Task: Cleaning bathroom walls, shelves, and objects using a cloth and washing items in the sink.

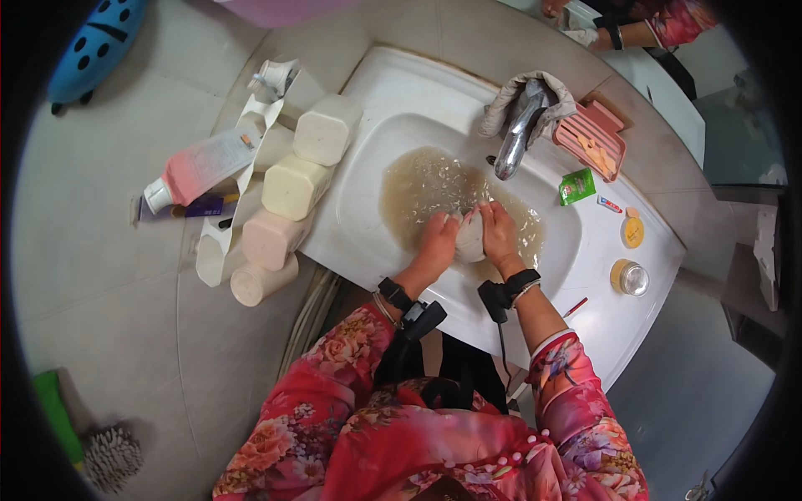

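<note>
My left hand (435, 245) and my right hand (499, 233) hold a bunched, light grey wet cloth (470, 238) between them, low over the white washbasin (359, 206). Cloudy brownish water (413, 188) with foam lies in the bowl beneath. Fingers of both hands curl around the cloth, and part of it is hidden by them. A chrome faucet (515, 147) reaches over the bowl just beyond my hands, with another greyish cloth (556, 87) draped around its base. Both wrists carry black straps with small devices.
Right of the bowl are a pink soap dish (592, 141), a green packet (577, 186), a small tube (609, 204), a round yellow lid (633, 232) and a jar (630, 277). A wall rack with cups (293, 186) and a pink bottle (200, 166) stands left. A mirror (664, 94) borders the far right.
</note>
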{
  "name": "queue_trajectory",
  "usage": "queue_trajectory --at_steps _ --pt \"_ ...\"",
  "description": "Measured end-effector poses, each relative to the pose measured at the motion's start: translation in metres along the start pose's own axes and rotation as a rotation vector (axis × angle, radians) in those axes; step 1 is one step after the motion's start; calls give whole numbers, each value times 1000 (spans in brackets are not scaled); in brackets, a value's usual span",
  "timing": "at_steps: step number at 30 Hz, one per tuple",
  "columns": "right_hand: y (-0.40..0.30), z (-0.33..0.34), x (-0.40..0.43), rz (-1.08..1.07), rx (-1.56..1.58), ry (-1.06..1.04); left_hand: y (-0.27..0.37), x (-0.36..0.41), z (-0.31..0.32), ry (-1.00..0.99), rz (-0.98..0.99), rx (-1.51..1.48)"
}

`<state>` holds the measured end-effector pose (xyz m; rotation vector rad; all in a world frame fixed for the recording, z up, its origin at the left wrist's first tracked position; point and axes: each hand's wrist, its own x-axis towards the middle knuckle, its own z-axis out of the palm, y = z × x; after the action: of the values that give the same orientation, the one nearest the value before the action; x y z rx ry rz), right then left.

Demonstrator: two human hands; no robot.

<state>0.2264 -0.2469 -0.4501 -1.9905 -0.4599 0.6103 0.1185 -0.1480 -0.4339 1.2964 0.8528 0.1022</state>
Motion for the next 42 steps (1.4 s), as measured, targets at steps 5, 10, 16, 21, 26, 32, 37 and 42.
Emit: queue_trajectory --at_steps 5,10,16,21,26,32,37,42 --pt "18 -28 2 72 -93 58 22 -5 -20 -6 -132 -79" --pt "25 5 -6 3 -761 -157 -34 19 -15 50 210 926" --pt "15 4 10 -31 -792 -363 -14 25 -36 -161 -57 534" --pt "-1 3 -3 -240 -615 -196 -9 11 -36 -124 -60 321" --pt "-4 -23 -4 -147 -238 -212 -29 8 -40 -83 92 437" --pt "-15 -20 -32 -219 156 -224 -9 -1 8 -51 623 914" --pt "-4 -76 -65 -217 -177 -116 8 7 6 -239 304 611" --pt "25 -165 -98 112 -556 265 28 -10 -11 -161 195 381"
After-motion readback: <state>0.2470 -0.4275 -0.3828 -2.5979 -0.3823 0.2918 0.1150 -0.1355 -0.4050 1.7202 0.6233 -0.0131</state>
